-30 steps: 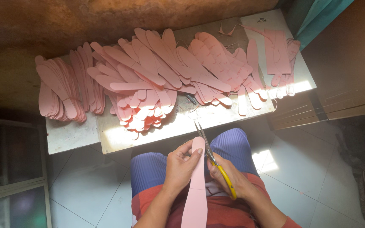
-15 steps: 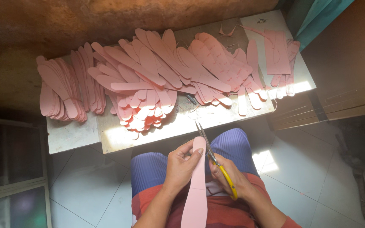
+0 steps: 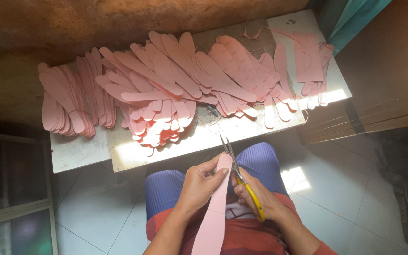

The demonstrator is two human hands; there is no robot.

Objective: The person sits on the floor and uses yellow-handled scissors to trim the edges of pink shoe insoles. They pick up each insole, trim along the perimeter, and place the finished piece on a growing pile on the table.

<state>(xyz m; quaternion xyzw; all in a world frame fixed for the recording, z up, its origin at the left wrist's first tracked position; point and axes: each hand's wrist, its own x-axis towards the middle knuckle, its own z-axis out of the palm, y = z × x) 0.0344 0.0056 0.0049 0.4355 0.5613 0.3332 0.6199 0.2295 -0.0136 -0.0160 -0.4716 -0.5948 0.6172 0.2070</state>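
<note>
Holding a long pink strip [image 3: 217, 203] over the lap in the left hand [image 3: 199, 186], right hand [image 3: 256, 198] clenched on yellow-handled scissors [image 3: 242, 179] at its rounded tip, below the worktop [image 3: 204, 134] edge heaped with pink cut shapes [image 3: 175, 80].

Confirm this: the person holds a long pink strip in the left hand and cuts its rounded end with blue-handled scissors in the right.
Not quite. The head view shows the scissors have yellow handles, not blue. The rest holds: the left hand holds the long pink strip, and the right hand works the scissors at its rounded end.

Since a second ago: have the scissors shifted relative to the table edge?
No. The scissors keep their tips just below the table edge, held in the right hand.
</note>
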